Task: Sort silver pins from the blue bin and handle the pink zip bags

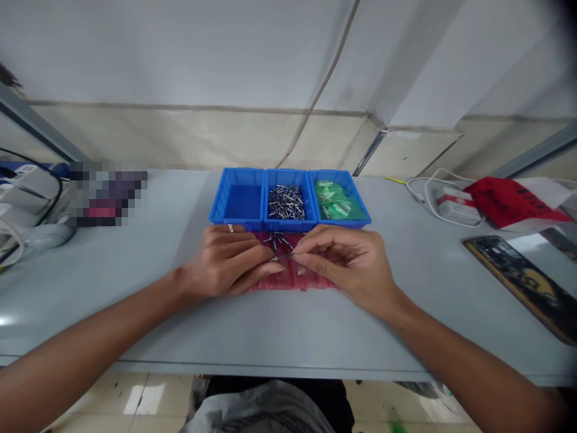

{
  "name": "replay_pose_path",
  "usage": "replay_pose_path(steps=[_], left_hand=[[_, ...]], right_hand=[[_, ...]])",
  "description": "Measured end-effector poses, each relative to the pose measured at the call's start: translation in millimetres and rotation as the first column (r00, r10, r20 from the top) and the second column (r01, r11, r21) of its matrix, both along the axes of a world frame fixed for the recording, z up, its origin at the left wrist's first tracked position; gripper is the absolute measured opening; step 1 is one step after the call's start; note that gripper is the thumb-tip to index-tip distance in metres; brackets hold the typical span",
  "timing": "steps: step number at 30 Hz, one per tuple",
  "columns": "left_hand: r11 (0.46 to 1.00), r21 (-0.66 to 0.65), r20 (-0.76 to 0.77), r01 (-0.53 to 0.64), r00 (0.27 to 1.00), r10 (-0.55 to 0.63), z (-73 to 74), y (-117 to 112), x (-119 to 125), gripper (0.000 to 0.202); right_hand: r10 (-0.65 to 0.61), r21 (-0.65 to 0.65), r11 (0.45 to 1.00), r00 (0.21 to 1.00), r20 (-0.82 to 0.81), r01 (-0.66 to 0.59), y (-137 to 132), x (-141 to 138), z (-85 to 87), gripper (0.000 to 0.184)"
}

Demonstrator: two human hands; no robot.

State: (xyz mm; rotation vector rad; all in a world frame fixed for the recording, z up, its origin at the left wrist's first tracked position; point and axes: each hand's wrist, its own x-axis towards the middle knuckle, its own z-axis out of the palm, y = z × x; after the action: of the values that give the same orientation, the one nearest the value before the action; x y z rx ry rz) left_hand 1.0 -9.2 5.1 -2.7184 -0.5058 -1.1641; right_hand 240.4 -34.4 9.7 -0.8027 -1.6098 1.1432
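My left hand (228, 258) and my right hand (347, 258) meet over a red pad (297, 278) lying on the grey table (279, 325). Both hands pinch a thin metal pin (283, 257) between their fingertips. A few loose metal pins (277, 239) lie on the pad's far edge. Right behind the pad stand three blue bins: the left blue bin (238, 201) looks empty, the middle blue bin (287, 201) holds several metal pins, and the right blue bin (339, 201) holds small green bags.
At the right lie a white charger box with a cable (453, 204), a red paper (511, 201) and a dark phone case (527, 282). White devices and black cables (27, 198) sit at the left edge. A wall rises behind the table.
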Motion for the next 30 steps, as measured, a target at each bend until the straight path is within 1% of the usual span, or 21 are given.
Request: replay_pose_path(steps=[3, 5, 8, 11, 13, 16, 18, 22, 24, 27, 30], left_hand=[[1.0, -0.012, 0.033, -0.025, 0.999, 0.025, 0.1, -0.1, -0.5, 0.019], [1.0, 0.002, 0.015, -0.021, 1.0, 0.021, 0.5, -0.1, -0.6, 0.018], [1.0, -0.004, -0.009, -0.008, 1.0, 0.008, 0.8, 0.1, -0.4, 0.024], [1.0, -0.003, 0.031, -0.018, 0.999, 0.018, 0.2, 0.3, -0.2, 0.02], [1.0, 0.01, 0.018, -0.019, 1.0, 0.019, -0.1, 0.4, -0.2, 0.017], [1.0, 0.025, -0.028, 0.0, 1.0, 0.001, 0.0, 0.4, -0.2, 0.023], [1.0, 0.014, -0.021, 0.004, 1.0, -0.004, -0.1, 0.5, 0.1, 0.025], [1.0, -0.002, 0.051, -0.029, 0.998, 0.029, -1.2, 0.6, 1.0, 0.017], [0.999, 0.013, 0.045, -0.036, 0.998, 0.036, -1.8, 0.7, 1.0, 0.012], [1.0, 0.01, -0.007, -0.018, 1.0, 0.018, -1.8, 0.6, 0.7, 0.022], [1.0, -0.003, 0.029, -0.022, 0.999, 0.022, -1.3, 0.4, 0.6, 0.019]], right_hand=[[-0.004, -0.002, 1.0, 1.0, -0.006, 0.004, 0.2, 0.3, -0.3, 0.004], [-0.002, -0.004, 1.0, 1.0, -0.008, 0.002, 0.6, 0.4, -0.6, 0.004], [-0.002, 0.004, 1.0, 1.0, -0.009, 0.002, 0.9, 0.2, -0.6, 0.004], [-0.017, 0.002, 1.0, 1.0, -0.011, 0.017, 0.5, 0.4, 0.2, 0.004], [-0.021, -0.007, 1.0, 1.0, -0.01, 0.021, 0.1, 0.7, 0.7, 0.004], [-0.005, -0.005, 1.0, 1.0, -0.012, 0.005, -0.1, 1.3, 0.5, 0.003], [-0.002, 0.003, 1.0, 1.0, -0.014, 0.002, 0.1, 1.5, -0.2, 0.003], [-0.02, 0.001, 1.0, 1.0, -0.022, 0.02, 0.5, 1.9, -1.4, 0.004], [-0.018, -0.003, 1.0, 1.0, -0.022, 0.018, 0.6, 2.0, -1.6, 0.004], [-0.006, 0.001, 1.0, 1.0, -0.018, 0.006, 0.6, 2.0, -1.5, 0.004], [-0.011, -0.002, 1.0, 1.0, -0.02, 0.011, 1.0, 2.2, -1.3, 0.004]])
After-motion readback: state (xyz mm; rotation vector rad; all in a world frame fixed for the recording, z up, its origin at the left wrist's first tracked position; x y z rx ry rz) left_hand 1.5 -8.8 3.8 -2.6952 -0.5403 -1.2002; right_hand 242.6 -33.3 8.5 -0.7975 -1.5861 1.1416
